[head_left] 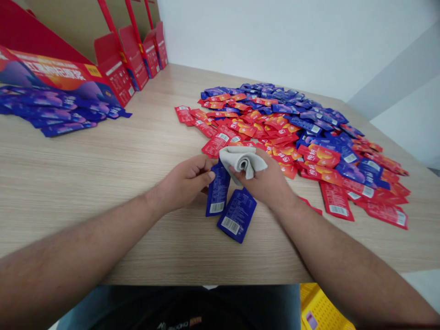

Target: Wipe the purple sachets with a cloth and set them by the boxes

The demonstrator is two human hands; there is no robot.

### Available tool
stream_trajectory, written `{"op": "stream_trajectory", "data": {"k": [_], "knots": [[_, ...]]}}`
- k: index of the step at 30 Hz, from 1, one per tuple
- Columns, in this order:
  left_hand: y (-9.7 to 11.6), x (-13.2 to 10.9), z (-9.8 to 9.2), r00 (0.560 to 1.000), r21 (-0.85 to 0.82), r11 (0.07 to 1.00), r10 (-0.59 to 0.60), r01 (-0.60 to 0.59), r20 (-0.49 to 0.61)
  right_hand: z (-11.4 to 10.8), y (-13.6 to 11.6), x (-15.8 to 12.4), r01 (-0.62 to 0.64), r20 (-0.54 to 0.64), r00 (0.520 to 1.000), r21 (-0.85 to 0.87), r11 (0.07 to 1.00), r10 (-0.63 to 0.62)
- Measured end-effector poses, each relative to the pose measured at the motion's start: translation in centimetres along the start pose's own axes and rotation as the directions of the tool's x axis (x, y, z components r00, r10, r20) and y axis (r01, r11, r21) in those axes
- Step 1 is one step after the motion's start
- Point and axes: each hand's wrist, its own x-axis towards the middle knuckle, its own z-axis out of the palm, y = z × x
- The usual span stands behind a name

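Note:
My left hand pinches the top edge of a blue sachet that hangs with its barcode end toward me. My right hand is closed on a crumpled grey cloth and rests against that sachet's upper part. A second blue sachet lies flat on the wooden table just under my right hand. Both hands meet near the front middle of the table, at the near edge of the big sachet pile.
A wide heap of red and blue sachets covers the table's right half. Blue sachets lie in a layer at the left by open red cardboard boxes. A yellow crate stands below the table's front edge.

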Motion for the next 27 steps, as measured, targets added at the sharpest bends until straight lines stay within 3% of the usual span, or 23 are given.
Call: {"op": "stream_trajectory", "data": {"k": [6, 10, 15, 18, 23, 27], "knots": [[-0.19, 0.05, -0.02, 1.0, 0.017, 1.0, -0.013, 0.013, 0.002, 0.04, 0.0, -0.07, 0.011, 0.047, 0.999, -0.014, 1.0, -0.01], [-0.19, 0.12, 0.31, 0.991, -0.153, 0.983, -0.115, 0.104, -0.065, 0.05, 0.01, 0.02, 0.027, 0.026, 0.999, -0.026, 0.999, -0.026], [0.18, 0.18, 0.61, 0.979, -0.244, 0.959, -0.175, 0.146, -0.1, -0.18, -0.66, -0.2, 0.091, 0.184, 0.978, 0.064, 0.994, -0.102], [0.19, 0.17, 0.48, 0.981, -0.246, 0.962, -0.15, 0.116, -0.125, -0.18, -0.77, -0.23, 0.013, 0.087, 0.996, 0.001, 1.0, -0.013], [0.12, 0.1, 0.37, 0.986, -0.191, 0.975, -0.133, 0.114, -0.095, -0.17, -0.88, -0.27, 0.086, 0.179, 0.979, 0.069, 0.994, -0.097], [0.14, 0.21, 0.39, 0.983, -0.189, 0.978, -0.117, 0.09, -0.139, -0.13, -0.91, -0.27, 0.003, 0.108, 0.994, -0.018, 1.0, -0.001]]}}
